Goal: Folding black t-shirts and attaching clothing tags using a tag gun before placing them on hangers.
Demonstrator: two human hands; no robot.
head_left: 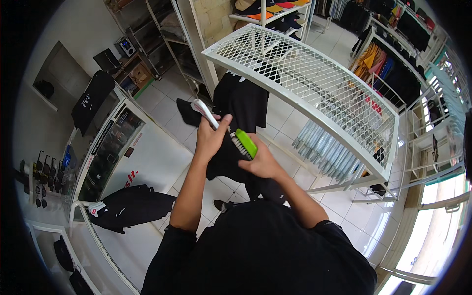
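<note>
My left hand (211, 136) grips a white clothes hanger (205, 113) whose metal hook points up and away from me. A black garment (225, 156) hangs from this hanger, with part of it spread out left of the hand. In my right hand (262, 159) is a green brush (246, 143), its pale bristles turned left towards the black garment; whether they touch the cloth I cannot tell. Just beyond both hands, another black garment with white print (241, 97) hangs at the near left end of a white rack.
The white rack with a mesh top (295, 77) stands ahead and to the right, many empty hangers (328, 151) beneath it. At left are a glass display case (110, 147) and black shirts (134, 206) on a rail. Capped shelves (276, 13) stand farther off.
</note>
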